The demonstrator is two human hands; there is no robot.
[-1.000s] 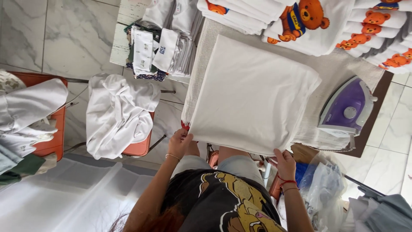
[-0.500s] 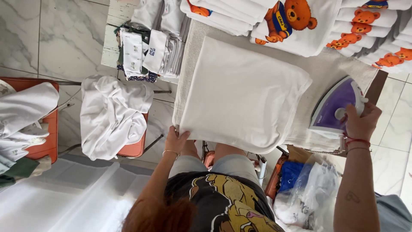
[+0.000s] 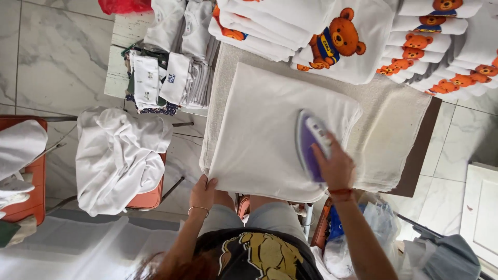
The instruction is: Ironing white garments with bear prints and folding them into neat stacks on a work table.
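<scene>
A folded white shirt (image 3: pixel 259 129) lies flat on the padded ironing table (image 3: pixel 394 129). My right hand (image 3: pixel 336 165) grips a purple and white iron (image 3: pixel 310 144) that rests on the shirt's right half. At the shirt's near left corner, my left hand (image 3: pixel 202 192) pinches the cloth edge and holds it down. A bracelet circles each wrist.
Stacks of folded white shirts with bear prints (image 3: pixel 363 36) line the table's far side. A heap of white clothes (image 3: pixel 122 155) sits on an orange chair at the left. Folded garments (image 3: pixel 166 78) fill a small white table. Plastic bags (image 3: pixel 363 238) lie by my right leg.
My right hand took the iron from the table's right edge and brought it left onto the shirt. My left hand stayed at the shirt's near corner.
</scene>
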